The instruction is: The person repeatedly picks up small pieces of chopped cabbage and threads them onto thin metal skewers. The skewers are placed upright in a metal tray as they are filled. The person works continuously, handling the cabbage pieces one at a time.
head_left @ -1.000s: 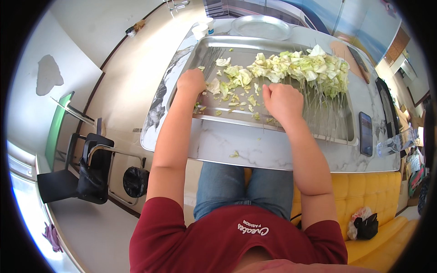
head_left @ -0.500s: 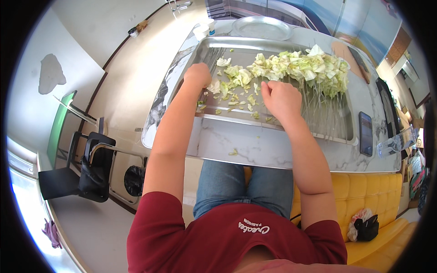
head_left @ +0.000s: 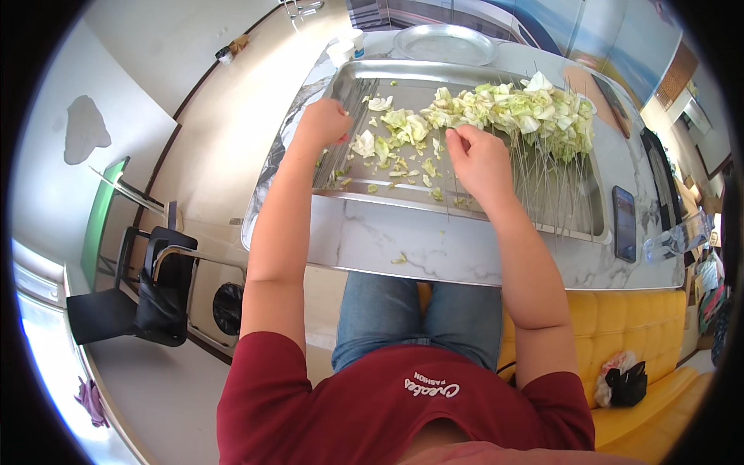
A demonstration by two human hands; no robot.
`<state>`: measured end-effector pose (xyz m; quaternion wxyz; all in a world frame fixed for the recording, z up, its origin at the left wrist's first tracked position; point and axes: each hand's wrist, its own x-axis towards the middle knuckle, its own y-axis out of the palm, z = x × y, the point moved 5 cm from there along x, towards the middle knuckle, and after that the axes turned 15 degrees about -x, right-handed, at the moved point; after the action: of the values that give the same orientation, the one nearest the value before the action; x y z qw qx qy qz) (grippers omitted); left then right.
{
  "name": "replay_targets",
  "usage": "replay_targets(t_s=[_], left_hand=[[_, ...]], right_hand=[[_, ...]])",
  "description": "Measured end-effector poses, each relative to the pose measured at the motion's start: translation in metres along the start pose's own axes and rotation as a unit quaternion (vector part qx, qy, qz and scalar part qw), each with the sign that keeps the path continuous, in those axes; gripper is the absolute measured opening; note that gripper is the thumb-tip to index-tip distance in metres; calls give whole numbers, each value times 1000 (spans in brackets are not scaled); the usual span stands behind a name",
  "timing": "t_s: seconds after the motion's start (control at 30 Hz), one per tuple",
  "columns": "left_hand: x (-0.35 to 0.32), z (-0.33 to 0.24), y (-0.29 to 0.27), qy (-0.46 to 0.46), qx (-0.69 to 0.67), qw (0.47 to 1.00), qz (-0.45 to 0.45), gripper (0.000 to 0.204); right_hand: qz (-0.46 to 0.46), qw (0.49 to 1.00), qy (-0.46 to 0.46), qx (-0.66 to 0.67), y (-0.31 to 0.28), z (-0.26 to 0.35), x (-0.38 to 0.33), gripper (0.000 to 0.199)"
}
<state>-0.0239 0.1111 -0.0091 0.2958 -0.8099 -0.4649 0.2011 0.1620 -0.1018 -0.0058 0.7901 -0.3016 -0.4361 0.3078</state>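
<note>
A wide metal tray (head_left: 457,203) lies on the table before me. Thin metal skewers (head_left: 335,164) are bunched along its left side, where my left hand (head_left: 324,122) hovers with curled fingers; what they hold, if anything, is hidden. My right hand (head_left: 480,159) is closed in a pinch near the tray's middle, with a thin skewer seeming to run down from its fingertips. Beyond and to its right, pale green cabbage pieces (head_left: 535,112) are heaped, threaded on several skewers whose bare ends point toward me. Loose cabbage leaves (head_left: 404,126) and scraps lie between my hands.
A round metal tray (head_left: 446,46) and white cups (head_left: 341,51) stand at the table's far side. At the right are a phone (head_left: 624,225), a clear plastic container (head_left: 676,236) and a dark long object (head_left: 612,107). A yellow sofa (head_left: 604,325) is at the lower right.
My left hand has shifted slightly left and away from me, its fingers now showing more. My right hand has risen a little and turned. The cabbage heap looks the same.
</note>
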Motion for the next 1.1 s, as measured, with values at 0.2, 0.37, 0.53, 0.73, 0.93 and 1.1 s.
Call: replay_targets(t_s=[0.2, 0.37, 0.53, 0.73, 0.93, 1.1], left_hand=[[-82, -70, 63, 45, -323, 913, 247, 13], [-98, -82, 88, 83, -338, 890, 293, 17], [-6, -60, 60, 186, 65, 980, 24, 18], [69, -7, 46, 195, 233, 950, -72, 26], [75, -11, 27, 58, -287, 956, 28, 18], [-11, -63, 31, 52, -545, 834, 69, 15]], right_hand=[[118, 894, 129, 413, 6, 1, 1, 20], [112, 881, 150, 434, 7, -7, 3, 18], [94, 867, 166, 461, -1, -12, 5, 16], [120, 860, 162, 469, -4, -4, 5, 18], [215, 868, 136, 427, 4, 5, 0, 19], [213, 899, 86, 372, 7, 14, -7, 15]])
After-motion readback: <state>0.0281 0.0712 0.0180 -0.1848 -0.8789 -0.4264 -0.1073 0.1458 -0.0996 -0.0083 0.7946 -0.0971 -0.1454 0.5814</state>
